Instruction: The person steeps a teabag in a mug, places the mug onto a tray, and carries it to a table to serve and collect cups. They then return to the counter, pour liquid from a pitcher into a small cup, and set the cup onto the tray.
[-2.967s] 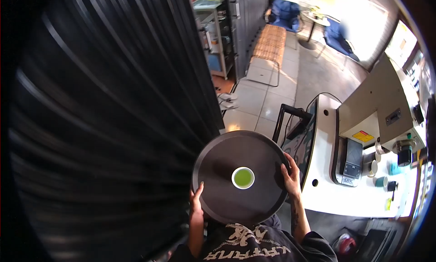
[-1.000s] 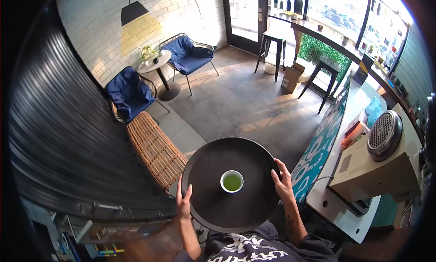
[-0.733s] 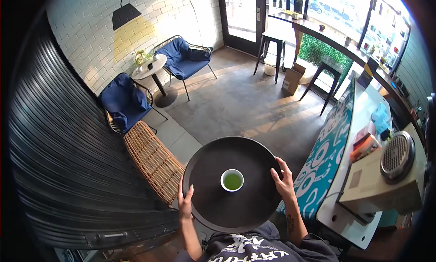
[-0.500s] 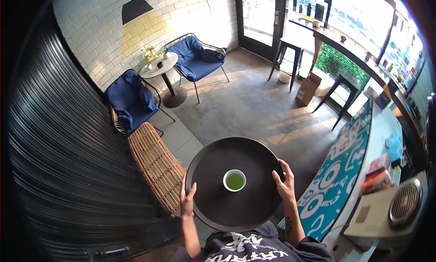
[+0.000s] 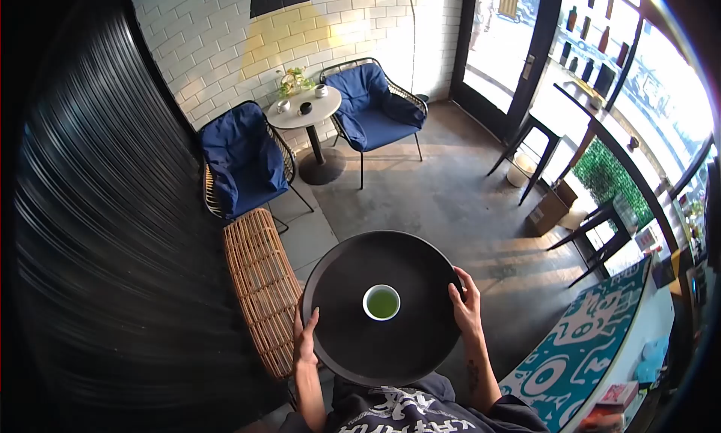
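Green liquid (image 5: 382, 305) sits in a small white cup (image 5: 366, 305) near the middle of the dark round tray (image 5: 360, 350), its opposite rims grasped by the left hand (image 5: 306, 344) and right hand (image 5: 468, 311). Uneven lifting could tilt the tray and slide the unsecured cup; a knock against the wicker bench (image 5: 261, 283), left of the tray, could cause a spill.

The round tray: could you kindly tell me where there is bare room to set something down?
The round tray is bare all around the white cup, except at the sides, where the left hand and right hand grip its rim. The small table is crowded with a plant and cups, with a bare patch towards its near right edge.
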`<action>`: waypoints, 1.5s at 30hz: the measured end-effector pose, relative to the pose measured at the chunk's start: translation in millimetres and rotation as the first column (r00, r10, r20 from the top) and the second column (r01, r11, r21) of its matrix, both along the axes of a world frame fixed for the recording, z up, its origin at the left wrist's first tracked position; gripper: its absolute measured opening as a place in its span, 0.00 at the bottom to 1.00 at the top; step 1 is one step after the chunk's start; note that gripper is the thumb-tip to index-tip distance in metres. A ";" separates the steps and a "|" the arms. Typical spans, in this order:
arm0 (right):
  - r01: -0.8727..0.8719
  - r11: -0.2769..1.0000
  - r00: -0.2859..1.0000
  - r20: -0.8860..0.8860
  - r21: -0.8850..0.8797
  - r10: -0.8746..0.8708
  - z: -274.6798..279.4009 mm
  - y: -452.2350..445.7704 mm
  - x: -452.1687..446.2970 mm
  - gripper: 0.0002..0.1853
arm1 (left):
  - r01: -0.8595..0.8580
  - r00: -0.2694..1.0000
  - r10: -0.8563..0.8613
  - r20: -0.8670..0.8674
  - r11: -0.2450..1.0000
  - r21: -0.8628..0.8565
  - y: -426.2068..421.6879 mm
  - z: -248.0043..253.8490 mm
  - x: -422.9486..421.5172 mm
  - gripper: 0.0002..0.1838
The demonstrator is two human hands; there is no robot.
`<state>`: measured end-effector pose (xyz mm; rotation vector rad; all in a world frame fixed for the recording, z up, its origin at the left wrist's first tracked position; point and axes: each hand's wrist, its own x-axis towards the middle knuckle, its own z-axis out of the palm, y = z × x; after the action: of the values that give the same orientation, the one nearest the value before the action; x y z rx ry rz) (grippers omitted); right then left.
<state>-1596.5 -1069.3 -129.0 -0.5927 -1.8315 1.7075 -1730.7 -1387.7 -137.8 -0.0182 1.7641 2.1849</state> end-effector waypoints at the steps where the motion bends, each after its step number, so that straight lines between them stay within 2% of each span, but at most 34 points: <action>1: -0.007 0.995 1.000 0.012 -0.099 0.008 3.8 3.4 -18.3 0.20 | -0.007 1.000 0.007 0.002 1.000 0.006 2.6 -8.0 -14.6 0.37; 3: -0.032 0.995 0.999 -0.001 -0.089 0.032 5.6 12.0 -57.0 0.20 | -0.045 0.999 0.044 -0.020 0.999 -0.030 10.5 -18.2 -49.5 0.37; 4: -0.050 0.995 0.999 -0.018 -0.088 0.048 5.3 16.4 -77.8 0.19 | -0.145 0.989 0.138 -0.049 0.975 -0.170 18.8 -13.4 -63.4 0.37; 5: -0.051 0.995 0.999 -0.022 -0.084 0.050 4.6 21.6 -99.8 0.19 | -0.147 0.989 0.140 -0.052 0.975 -0.165 21.6 -20.9 -86.4 0.37; 7: -0.050 0.996 0.998 -0.026 -0.080 0.048 2.9 29.8 -138.2 0.19 | -0.083 0.988 0.094 0.119 0.992 -0.096 21.3 -42.0 -127.5 0.38; 8: -0.047 0.996 0.999 -0.029 -0.079 0.045 -0.6 34.1 -157.4 0.19 | -0.121 0.975 0.142 0.168 0.984 -0.128 24.0 -49.5 -148.4 0.39; 11: -0.037 0.997 0.998 -0.047 -0.074 0.034 -5.8 49.0 -223.1 0.19 | -0.140 0.965 0.167 0.203 0.980 -0.144 33.3 -63.5 -219.8 0.41; 12: -0.017 0.997 0.999 -0.049 -0.069 0.013 -3.7 50.8 -243.2 0.19 | -0.092 0.973 0.112 0.201 0.990 -0.108 43.7 -29.7 -238.6 0.43; 16: 0.002 0.994 0.997 -0.073 -0.114 -0.011 3.6 54.4 -318.6 0.19 | -0.112 0.972 0.137 0.192 0.985 -0.135 49.9 -30.0 -317.5 0.42; 18: -0.002 0.997 0.997 -0.072 -0.074 -0.003 5.6 57.4 -350.0 0.19 | 0.013 0.953 -0.061 0.297 0.986 0.164 50.0 -21.0 -353.5 0.40; 19: -0.003 0.997 0.997 -0.071 -0.079 -0.003 4.8 58.4 -364.5 0.19 | 0.011 0.953 -0.059 0.298 0.987 0.159 48.9 -28.1 -368.7 0.40; 21: -0.017 0.995 0.999 -0.050 -0.095 0.012 4.2 61.0 -398.0 0.19 | -0.067 0.979 0.066 0.194 0.998 -0.005 49.9 -41.3 -400.7 0.38; 22: -0.022 0.995 0.999 -0.051 -0.101 0.017 4.9 61.4 -415.9 0.19 | -0.072 0.979 0.072 0.192 0.997 -0.011 50.8 -40.8 -415.8 0.38; 24: -0.021 0.990 0.998 -0.066 -0.140 0.012 6.4 61.5 -447.2 0.19 | -0.070 0.959 0.067 0.277 0.998 0.003 55.5 -34.8 -439.3 0.36; 27: -0.040 0.992 0.998 -0.058 -0.122 0.033 -6.4 71.6 -499.2 0.19 | -0.111 0.942 0.120 0.315 0.993 -0.047 69.0 -18.1 -479.0 0.35; 31: -0.104 0.977 0.995 -0.019 -0.186 0.102 -12.6 88.6 -572.1 0.19 | -0.146 0.941 0.155 0.301 0.988 -0.050 73.9 -51.9 -544.1 0.35; 33: -0.125 0.981 0.992 -0.016 -0.151 0.123 -19.1 102.6 -614.4 0.19 | -0.142 0.906 0.078 0.416 0.982 0.125 80.4 -61.0 -578.0 0.35; 36: -0.169 0.972 0.985 -0.009 -0.165 0.170 -15.0 120.7 -676.7 0.18 | -0.180 0.886 0.093 0.455 0.972 0.152 93.0 -61.9 -622.8 0.37; 39: -0.210 0.966 0.978 -0.054 -0.151 0.204 -16.8 138.8 -734.1 0.18 | -0.244 0.870 0.167 0.464 0.964 0.110 106.9 -64.2 -662.6 0.33; 41: -0.230 0.961 0.972 0.004 -0.152 0.233 -13.9 152.0 -766.3 0.18 | -0.221 0.879 0.132 0.459 0.964 0.147 113.4 -65.3 -688.6 0.34; 43: -0.266 0.951 0.963 -0.004 -0.154 0.269 -16.2 159.7 -799.6 0.18 | -0.273 0.818 0.245 0.520 0.962 -0.024 116.8 -67.1 -708.9 0.34; 44: -0.280 0.948 0.959 0.002 -0.155 0.283 -16.3 161.2 -814.0 0.18 | -0.287 0.811 0.257 0.525 0.958 -0.025 117.0 -71.2 -717.5 0.34; 45: -0.300 0.935 0.953 -0.004 -0.189 0.304 -15.4 162.9 -829.5 0.18 | -0.274 0.839 0.223 0.497 0.961 0.031 117.2 -78.1 -726.3 0.40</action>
<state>-2426.0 -906.4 -144.4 -0.4226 -1.8675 2.1022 -2457.0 -1270.4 -215.9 -0.7540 1.4183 2.1774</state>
